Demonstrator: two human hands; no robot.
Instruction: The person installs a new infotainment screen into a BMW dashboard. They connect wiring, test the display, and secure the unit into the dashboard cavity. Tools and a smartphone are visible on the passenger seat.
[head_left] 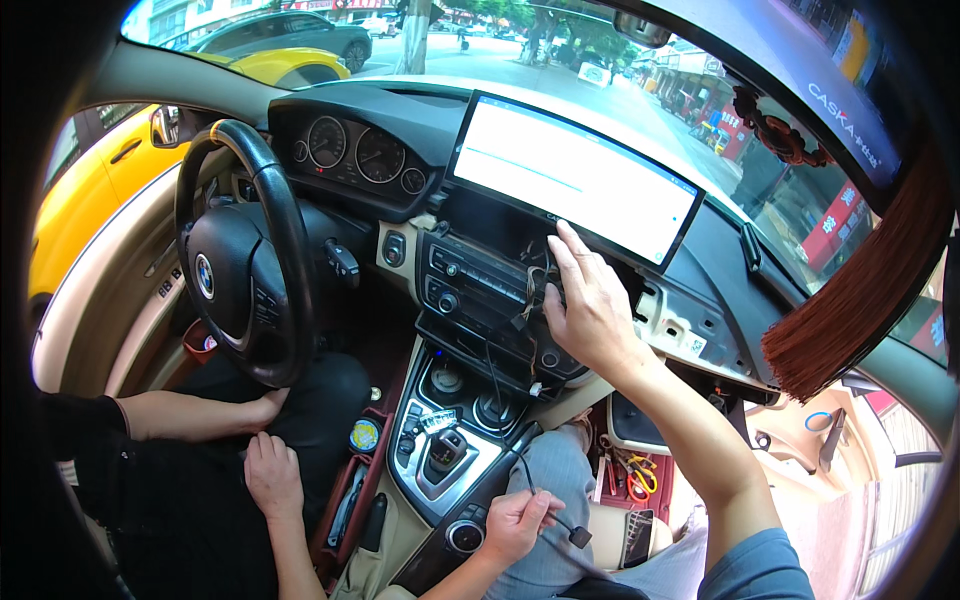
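My left hand (517, 524) is closed with its fingertips pinching a thin black cable (528, 473), low over my jeans-clad leg. A small black plug (579, 537) hangs from the cable's end, just past my fingers. My right hand (590, 300) is raised with fingers stretched out, its fingertips at the lower edge of a wide screen (580, 175) on the dashboard. The screen is lit mostly white with a thin blue line. Behind my right hand, loose wires (537, 285) come out beside the centre panel (470, 280); part of them is hidden.
At left sits another person in black, hands (273, 475) resting near the lap, behind the steering wheel (245, 250). A gear lever (446, 450) stands between us. Pliers (636, 478) lie in a red tray by my legs. Dashboard trim is off, exposing a bracket (675, 325). Brown bristles (850, 310) hang at right.
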